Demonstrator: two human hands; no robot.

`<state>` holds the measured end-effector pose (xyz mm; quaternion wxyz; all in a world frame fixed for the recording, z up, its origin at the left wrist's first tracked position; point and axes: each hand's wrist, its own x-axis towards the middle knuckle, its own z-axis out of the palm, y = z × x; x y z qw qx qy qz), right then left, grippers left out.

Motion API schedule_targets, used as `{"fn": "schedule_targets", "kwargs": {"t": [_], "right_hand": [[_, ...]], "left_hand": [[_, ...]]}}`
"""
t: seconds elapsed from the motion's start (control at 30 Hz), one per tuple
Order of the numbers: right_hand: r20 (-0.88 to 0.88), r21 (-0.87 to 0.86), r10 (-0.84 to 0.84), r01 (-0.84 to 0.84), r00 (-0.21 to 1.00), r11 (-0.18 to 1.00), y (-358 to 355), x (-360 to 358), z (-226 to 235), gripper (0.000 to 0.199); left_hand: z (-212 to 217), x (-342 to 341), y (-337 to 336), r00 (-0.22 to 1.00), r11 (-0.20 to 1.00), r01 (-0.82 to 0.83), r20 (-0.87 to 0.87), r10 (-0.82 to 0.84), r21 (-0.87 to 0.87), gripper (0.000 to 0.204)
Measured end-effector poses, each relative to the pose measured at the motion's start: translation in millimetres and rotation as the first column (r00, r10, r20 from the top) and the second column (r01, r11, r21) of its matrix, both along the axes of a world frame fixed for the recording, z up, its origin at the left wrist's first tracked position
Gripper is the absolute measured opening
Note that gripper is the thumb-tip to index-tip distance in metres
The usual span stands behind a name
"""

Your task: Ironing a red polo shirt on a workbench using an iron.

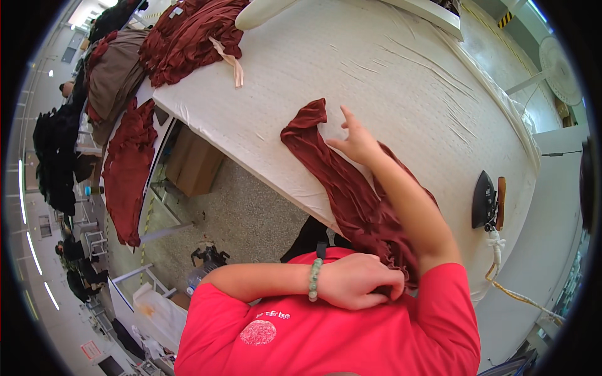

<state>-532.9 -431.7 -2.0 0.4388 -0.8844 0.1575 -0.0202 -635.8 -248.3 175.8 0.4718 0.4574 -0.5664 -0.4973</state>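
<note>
Pale table [301,69], garment [326,166] partly behind right forearm [411,203]

Plenty of room up top, sides are getting tighter
The right hand [360,143] is facing open white tabletop [401,81] ahead; the dark red garment [320,166] is lying just left and under the forearm, a red fabric pile [188,47] is hogging the far-left corner, and an iron [483,200] plus cord [497,250] is guarding the right.
</note>
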Motion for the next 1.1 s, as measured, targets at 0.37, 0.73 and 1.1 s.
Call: {"fn": "schedule_targets", "kwargs": {"t": [0.37,0.73,1.1], "right_hand": [[0.596,-0.321,-0.423,0.685,0.683,0.653,-254,-63,62,0.031],[0.105,0.367,-0.96,0.887,0.258,0.279,-161,-453,136,0.03],[-0.492,-0.013,-0.779,0.892,0.388,0.452,-11,-452,5,0.028]], "left_hand": [[31,343,-74,0.377,0.373,-0.601,0.161,0.912,-0.707,0.011],[-26,496,23,-0.174,0.464,-0.385,0.557,0.812,-0.798,0.021],[-224,261,48,0.354,0.26,-0.872,0.169,0.92,0.415,0.025]]}}
